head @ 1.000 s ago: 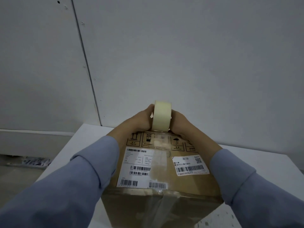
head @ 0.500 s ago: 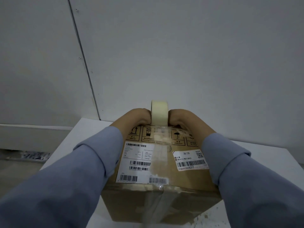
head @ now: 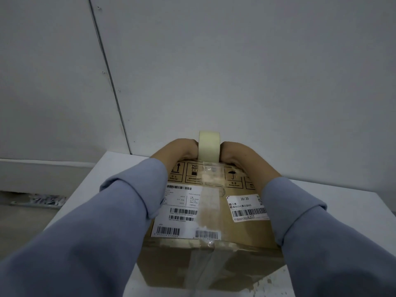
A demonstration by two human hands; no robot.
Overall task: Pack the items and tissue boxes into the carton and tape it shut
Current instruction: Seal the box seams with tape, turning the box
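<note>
Tape roll (head: pixel 209 146): gripped between left hand (head: pixel 177 152) and right hand (head: pixel 240 154), at carton (head: pixel 214 211) far edge, on tabletop (head: pixel 85 189).

Loose grey-blue long sleeves (head: pixel 120 213) bunch above both wrists

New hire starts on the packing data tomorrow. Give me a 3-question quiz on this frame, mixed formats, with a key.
1. True or false: the carton has its top flaps standing open.
2. Multiple choice: where is the tape roll? A) lying flat on the white table B) on edge at the carton's far top edge, between the left hand and the right hand C) on the floor
3. Fill in: a strip of clear tape runs along the middle of the carton's top and down its ____ side.

Key: 1 false, the top is closed with tape across it. 2 B. 3 near.
</note>
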